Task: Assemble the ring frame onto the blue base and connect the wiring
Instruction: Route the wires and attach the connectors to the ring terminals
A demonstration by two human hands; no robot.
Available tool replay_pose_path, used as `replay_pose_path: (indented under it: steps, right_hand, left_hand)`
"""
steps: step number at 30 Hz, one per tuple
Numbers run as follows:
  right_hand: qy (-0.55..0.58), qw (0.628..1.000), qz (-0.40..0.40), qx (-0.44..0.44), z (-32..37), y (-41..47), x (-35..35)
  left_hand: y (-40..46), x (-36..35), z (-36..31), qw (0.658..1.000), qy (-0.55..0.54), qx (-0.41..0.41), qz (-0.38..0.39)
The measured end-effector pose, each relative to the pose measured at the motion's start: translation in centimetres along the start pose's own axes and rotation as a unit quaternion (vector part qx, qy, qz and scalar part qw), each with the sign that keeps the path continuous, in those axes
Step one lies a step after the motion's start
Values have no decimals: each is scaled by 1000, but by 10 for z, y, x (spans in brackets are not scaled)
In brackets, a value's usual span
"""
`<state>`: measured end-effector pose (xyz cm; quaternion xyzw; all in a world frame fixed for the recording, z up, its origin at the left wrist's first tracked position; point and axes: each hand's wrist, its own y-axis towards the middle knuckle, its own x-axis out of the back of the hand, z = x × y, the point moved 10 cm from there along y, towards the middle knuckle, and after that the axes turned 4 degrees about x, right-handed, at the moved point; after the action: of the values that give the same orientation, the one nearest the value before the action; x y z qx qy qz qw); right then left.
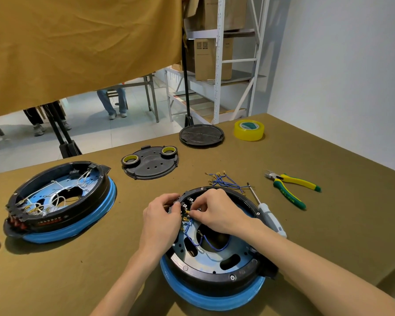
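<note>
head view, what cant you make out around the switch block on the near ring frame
- Head view: terminals on the switch block, covered by the left hand and right hand.
- What the right hand pinches: too small.
- Screwdriver handle end: behind the right forearm.
- Pliers lettering: blurred.

Olive-brown cloth (100, 258) on the table; mustard curtain (78, 42) above. Near base (214, 299) bright blue, its ring (214, 279) black, plate (217, 258) inside silvery blue, wires (205, 244) dark blue with brass ends. Second unit (62, 201) black on blue, white wires inside. Pliers (292, 188) yellow and green; tape (249, 130) clear yellow, green core
</note>
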<state>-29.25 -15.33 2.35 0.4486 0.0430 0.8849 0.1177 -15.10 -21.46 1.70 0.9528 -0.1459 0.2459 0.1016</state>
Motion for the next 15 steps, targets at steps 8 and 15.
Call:
replay_pose_path:
  steps: [8,15]
  right_hand:
    - [8,1000,13,7,1,-1,1]
    - [-4,1000,11,5,0,0,-5]
  left_hand:
    - [-1,6,3,999,15,2,-32]
    - [3,12,5,1000,-3,9,-15]
